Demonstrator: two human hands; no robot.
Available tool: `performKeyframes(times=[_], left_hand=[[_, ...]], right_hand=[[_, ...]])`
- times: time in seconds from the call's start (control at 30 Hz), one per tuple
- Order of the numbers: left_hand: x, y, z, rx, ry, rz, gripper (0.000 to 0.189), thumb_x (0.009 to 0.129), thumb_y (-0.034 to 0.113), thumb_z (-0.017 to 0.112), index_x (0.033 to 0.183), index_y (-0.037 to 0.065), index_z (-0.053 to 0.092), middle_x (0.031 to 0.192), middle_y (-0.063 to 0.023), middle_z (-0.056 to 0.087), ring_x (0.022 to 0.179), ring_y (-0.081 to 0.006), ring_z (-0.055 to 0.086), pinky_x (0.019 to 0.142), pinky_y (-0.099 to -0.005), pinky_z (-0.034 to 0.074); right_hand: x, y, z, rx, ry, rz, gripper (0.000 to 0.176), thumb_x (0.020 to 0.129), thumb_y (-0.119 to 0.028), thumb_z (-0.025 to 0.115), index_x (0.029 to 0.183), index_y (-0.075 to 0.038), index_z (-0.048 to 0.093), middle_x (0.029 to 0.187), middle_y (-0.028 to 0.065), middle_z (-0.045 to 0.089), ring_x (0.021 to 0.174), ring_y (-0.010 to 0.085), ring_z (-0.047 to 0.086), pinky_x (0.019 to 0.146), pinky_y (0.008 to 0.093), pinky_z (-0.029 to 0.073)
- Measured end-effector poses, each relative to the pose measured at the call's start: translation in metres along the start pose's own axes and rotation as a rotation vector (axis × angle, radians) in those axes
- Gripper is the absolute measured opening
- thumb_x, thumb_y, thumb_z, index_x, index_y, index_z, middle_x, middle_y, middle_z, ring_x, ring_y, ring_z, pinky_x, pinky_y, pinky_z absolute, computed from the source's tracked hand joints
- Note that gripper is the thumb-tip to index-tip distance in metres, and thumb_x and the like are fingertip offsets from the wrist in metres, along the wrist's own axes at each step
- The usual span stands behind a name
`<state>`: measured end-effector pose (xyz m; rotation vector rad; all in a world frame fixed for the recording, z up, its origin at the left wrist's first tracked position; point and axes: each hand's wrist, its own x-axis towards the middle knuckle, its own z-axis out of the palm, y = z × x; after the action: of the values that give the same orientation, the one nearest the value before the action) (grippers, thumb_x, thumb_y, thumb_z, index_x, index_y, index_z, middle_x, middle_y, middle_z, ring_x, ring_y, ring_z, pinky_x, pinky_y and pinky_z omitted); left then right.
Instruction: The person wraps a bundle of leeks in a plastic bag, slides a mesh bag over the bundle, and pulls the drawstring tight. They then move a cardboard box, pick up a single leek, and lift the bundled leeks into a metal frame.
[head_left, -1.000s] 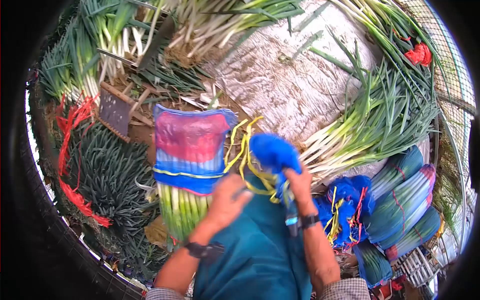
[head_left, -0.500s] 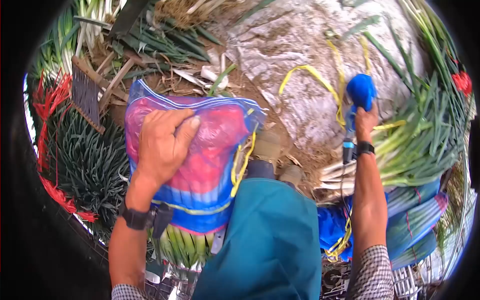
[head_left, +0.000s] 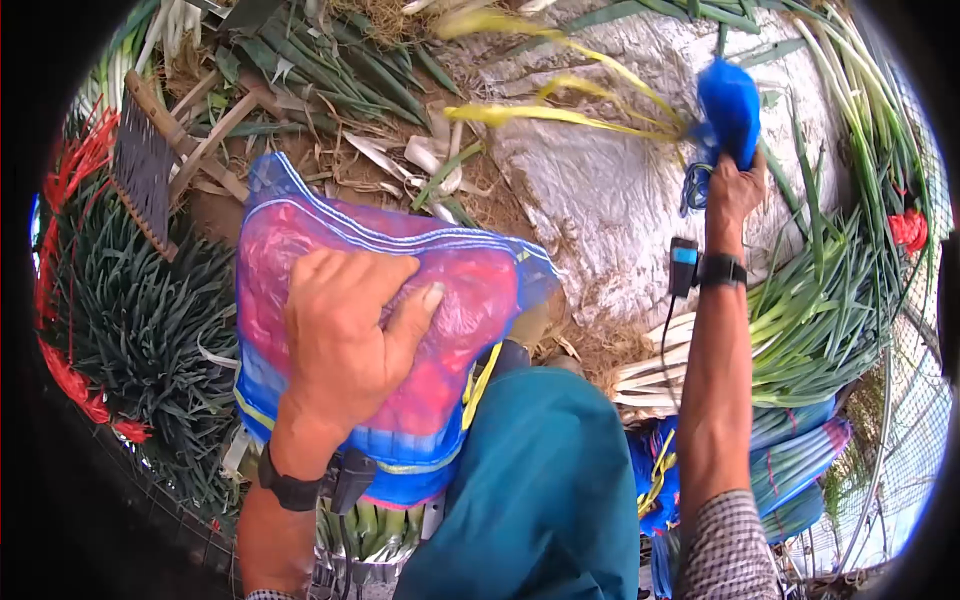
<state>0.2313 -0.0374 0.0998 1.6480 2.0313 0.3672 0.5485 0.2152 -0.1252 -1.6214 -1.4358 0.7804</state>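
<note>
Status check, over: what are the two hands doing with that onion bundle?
Left hand flat on the bagged onion bundle. Right hand up high, gripping a blue net, yellow strings trailing. Loose onions piled beyond the right arm.

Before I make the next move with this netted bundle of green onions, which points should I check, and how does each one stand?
1. Left hand lies flat on the netted bundle: ok.
2. Right hand is closed firmly on the blue wad: ok.
3. Yellow strings are free of tangles: cannot tell, they are blurred in the air.
4. Net covers the top of the bundle: ok; only the stalk ends stick out below.
5. String around the bundle is knotted: cannot tell.
</note>
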Motion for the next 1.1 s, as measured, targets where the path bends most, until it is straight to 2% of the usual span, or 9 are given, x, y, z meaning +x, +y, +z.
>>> performKeyframes(times=[0.07,0.17,0.27,0.33,0.47,0.63,0.77,0.93,1.1], left_hand=[[0.002,-0.002,0.003,0.003,0.011,-0.003,0.022,0.083,0.023,0.074,0.092,0.004,0.07,0.082,-0.0106,0.066,0.078,-0.0317,0.061,0.079,-0.0424,0.042],[-0.001,-0.005,0.008,0.012,0.019,-0.002,0.021,0.083,0.022,0.074,0.092,0.004,0.07,0.082,-0.0103,0.066,0.078,-0.0317,0.061,0.079,-0.0421,0.041],[0.002,0.0,0.008,-0.004,0.011,-0.007,0.021,0.083,0.021,0.074,0.093,0.003,0.07,0.083,-0.0103,0.066,0.079,-0.0314,0.061,0.08,-0.0419,0.041],[0.0,-0.002,0.005,-0.005,0.007,-0.023,0.021,0.084,0.021,0.073,0.093,0.003,0.07,0.083,-0.0104,0.067,0.079,-0.0312,0.061,0.081,-0.0418,0.041],[0.001,-0.002,0.009,0.003,0.005,-0.029,0.021,0.085,0.021,0.073,0.094,0.003,0.07,0.084,-0.0109,0.067,0.08,-0.0311,0.061,0.081,-0.0417,0.041],[0.0,-0.002,0.007,0.004,0.0,-0.03,0.021,0.086,0.022,0.072,0.093,0.003,0.07,0.085,-0.0121,0.068,0.081,-0.0318,0.061,0.081,-0.0416,0.042],[0.0,0.0,0.007,0.014,0.009,-0.018,0.019,0.087,0.021,0.07,0.094,0.002,0.07,0.086,-0.0119,0.068,0.082,-0.0326,0.062,0.081,-0.0417,0.042],[-0.003,0.002,0.005,0.023,-0.013,-0.026,0.019,0.088,0.02,0.068,0.094,0.003,0.07,0.087,-0.012,0.069,0.083,-0.0326,0.062,0.081,-0.042,0.042],[0.001,0.006,0.006,0.044,-0.016,-0.015,0.018,0.091,0.019,0.067,0.095,0.002,0.07,0.087,-0.0124,0.068,0.083,-0.032,0.062,0.081,-0.0408,0.042]], right_hand=[[-0.003,0.07,0.036,-0.821,-0.106,0.073,0.036,0.083,-0.015,0.065,0.118,-0.006,0.068,0.1,0.0213,0.071,0.087,0.0343,0.069,0.081,0.0393,0.054],[-0.051,0.017,0.129,-0.415,-0.585,0.005,0.039,0.081,-0.016,0.06,0.118,-0.006,0.067,0.104,0.0261,0.069,0.085,0.0432,0.065,0.079,0.0486,0.052],[-0.091,-0.061,0.18,0.052,-1.234,-0.021,0.05,0.077,-0.001,0.06,0.127,-0.002,0.063,0.088,0.0082,0.067,0.077,0.0124,0.06,0.067,0.0321,0.051],[-0.09,-0.088,0.189,0.301,-0.91,-0.414,0.045,0.08,-0.002,0.057,0.124,-0.004,0.065,0.089,0.0122,0.068,0.08,0.0187,0.062,0.067,0.0337,0.052],[-0.004,-0.128,0.142,0.143,-0.596,-0.558,0.05,0.073,0.005,0.053,0.121,0.0,0.065,0.109,0.0222,0.068,0.103,0.0357,0.065,0.093,0.0387,0.049],[-0.06,0.044,0.073,-0.56,-0.682,-0.825,0.021,0.088,-0.007,0.055,0.107,-0.011,0.065,0.093,0.0181,0.063,0.082,0.038,0.063,0.062,0.0486,0.051],[-0.229,0.084,-0.119,-0.93,-1.75,-0.212,0.017,0.074,-0.008,0.065,0.091,-0.009,0.071,0.088,0.02,0.071,0.089,0.0393,0.069,0.078,0.0487,0.056],[-0.107,-0.06,-0.251,-0.407,-0.941,0.302,0.052,0.076,0.011,0.056,0.123,-0.009,0.068,0.114,0.0113,0.07,0.105,0.024,0.064,0.094,0.0372,0.051],[0.03,-0.126,-0.279,-0.415,0.321,0.013,0.021,0.098,-0.007,0.056,0.118,-0.001,0.06,0.089,0.0084,0.069,0.064,0.0152,0.062,0.05,0.0275,0.051]])
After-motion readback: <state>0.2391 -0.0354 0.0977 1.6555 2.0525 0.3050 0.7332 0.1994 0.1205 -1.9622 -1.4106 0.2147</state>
